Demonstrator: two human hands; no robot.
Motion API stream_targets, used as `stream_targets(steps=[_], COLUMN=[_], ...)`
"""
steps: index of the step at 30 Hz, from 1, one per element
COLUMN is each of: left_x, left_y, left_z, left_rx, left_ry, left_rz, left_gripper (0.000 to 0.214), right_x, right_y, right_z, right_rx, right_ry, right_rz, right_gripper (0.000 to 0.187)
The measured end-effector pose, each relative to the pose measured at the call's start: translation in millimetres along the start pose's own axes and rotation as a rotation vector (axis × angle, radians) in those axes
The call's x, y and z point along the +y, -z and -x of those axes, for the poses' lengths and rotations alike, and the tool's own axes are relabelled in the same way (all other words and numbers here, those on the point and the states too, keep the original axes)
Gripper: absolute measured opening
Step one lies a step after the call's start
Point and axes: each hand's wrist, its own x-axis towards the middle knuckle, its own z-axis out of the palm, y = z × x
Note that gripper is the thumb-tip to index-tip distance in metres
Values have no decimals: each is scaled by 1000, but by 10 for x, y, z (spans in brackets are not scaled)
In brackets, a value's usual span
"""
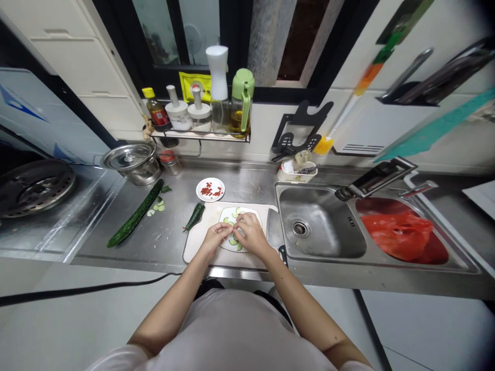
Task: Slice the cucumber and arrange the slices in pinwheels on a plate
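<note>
Over a white plate point(255, 219), the fingertips of my two hands come together at a small cucumber slice point(231, 224), mostly covered by the fingers. My left hand point(216, 238) pinches it from the left. My right hand point(251, 234) is bent over the plate, its thumb and fingers closed at the same slice. More cucumber slices point(235, 246) lie on the plate around my fingers. Under the plate is a pale cutting board point(197, 247), with a cut cucumber end point(194, 216) at its upper left edge. A knife point(275, 229) with a wide blade rests along the board's right side.
A long cucumber point(135, 214) and loose slices point(159, 205) lie on the steel counter at left. Behind the board stands a small plate of red pieces point(204, 198). A lidded pot point(135, 162) is farther left. The double sink point(320, 252) holds a red plastic bag point(398, 234).
</note>
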Motion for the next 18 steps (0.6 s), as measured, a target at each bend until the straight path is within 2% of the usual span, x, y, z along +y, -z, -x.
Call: stream_targets(steps=[3, 6, 10, 14, 18], left_x=[-10, -31, -101, -180, -206], left_y=[59, 186, 366, 412, 364], left_z=[-57, -162, -287, -336, -360], left_rx=[47, 169, 334, 344, 310], left_ry=[-56, -186, -262, -239, -212], left_rz=[-13, -89, -426, -750, -916], left_gripper=[41, 37, 24, 17, 15], right_x=[41, 147, 284, 319, 330], right_y=[-21, -76, -227, -402, -506], right_z=[-52, -121, -205, -270, -315], right_rx=[-4, -20, -100, -196, -240], right_ry=[-14, -61, -115, -109, -80], right_rz=[-15, -6, 66, 137, 205], right_gripper=[14, 14, 17, 16, 16])
